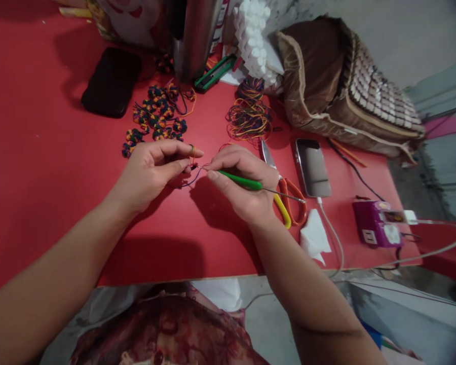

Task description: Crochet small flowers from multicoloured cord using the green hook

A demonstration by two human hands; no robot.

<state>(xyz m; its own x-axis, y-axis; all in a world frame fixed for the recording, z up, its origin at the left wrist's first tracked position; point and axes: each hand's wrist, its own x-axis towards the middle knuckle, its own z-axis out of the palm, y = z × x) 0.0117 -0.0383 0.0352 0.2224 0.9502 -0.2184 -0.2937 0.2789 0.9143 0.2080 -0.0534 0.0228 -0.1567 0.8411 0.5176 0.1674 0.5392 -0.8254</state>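
My right hand (245,185) is closed round a green-handled crochet hook (243,181), whose metal tip points left towards my other hand. My left hand (155,170) pinches multicoloured yarn (193,158) between thumb and fingers, with a strand looped over the forefinger. A dark strand hangs down from the pinch to the red table (41,167). Both hands hover just above the table, near its middle.
Several small crocheted pieces (155,119) lie behind my left hand, by a black case (112,81). A loose yarn tangle (250,116), scissors (285,195), a charging phone (312,166), a purple adapter (374,229), a tissue (314,237) and a brown bag (345,86) lie to the right. A metal flask (193,38) stands at the back.
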